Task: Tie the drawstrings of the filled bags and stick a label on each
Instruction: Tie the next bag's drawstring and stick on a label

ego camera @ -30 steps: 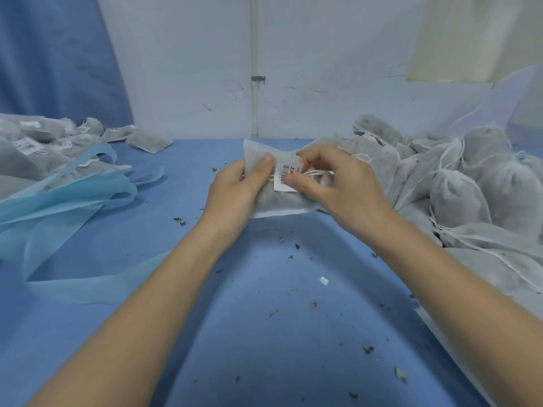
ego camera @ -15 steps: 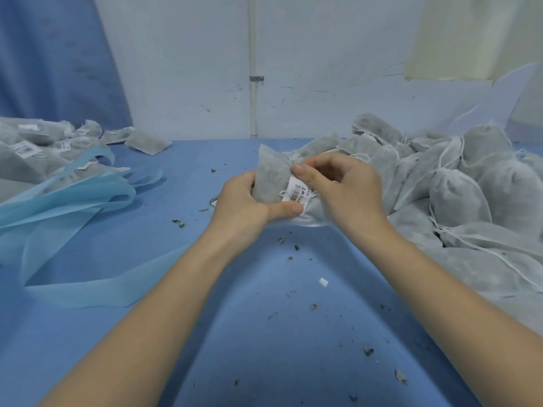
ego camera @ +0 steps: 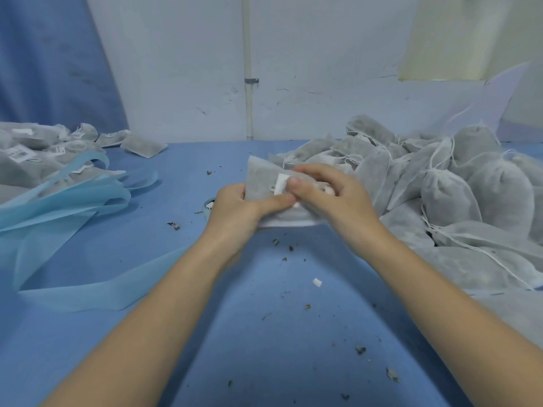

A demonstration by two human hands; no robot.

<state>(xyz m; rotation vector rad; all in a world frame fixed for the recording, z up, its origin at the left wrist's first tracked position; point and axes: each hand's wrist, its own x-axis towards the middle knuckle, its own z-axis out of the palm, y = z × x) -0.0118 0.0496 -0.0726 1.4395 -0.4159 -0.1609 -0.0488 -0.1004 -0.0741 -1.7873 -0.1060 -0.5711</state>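
obs: both hands hold one filled grey bag (ego camera: 260,183) just above the blue table (ego camera: 264,333), at centre, between the two piles. left hand (ego camera: 235,212) grips the bag's near edge, thumb laid across its face up to the label (ego camera: 281,185); fingers go under the bag, hidden. right hand (ego camera: 332,198) is curled over the bag's right part, thumb tip pressing the right edge of the label

change: a second ago the label faces the camera with its barcode readable and the bag lies flatter; half a second ago the bag is tilted and the label sits lower on its face. now the bag stands more on edge, one corner pointing up, and the label shows only as a narrow white strip, print not readable, both thumbs meeting on it

reading: this looks like the press-down stage of sticking, with the label already on the fabric and being rubbed flat. whether its whole face is bonded cannot be told. the drawstring of this bag is under the right hand, so the knot is not checkable

context: unlabelled bags (ego camera: 446,195) with loose strings heaped to the right; labelled bags (ego camera: 32,154) to the far left beside pale blue fabric strips (ego camera: 64,207). many remain; likely next is setting this one left
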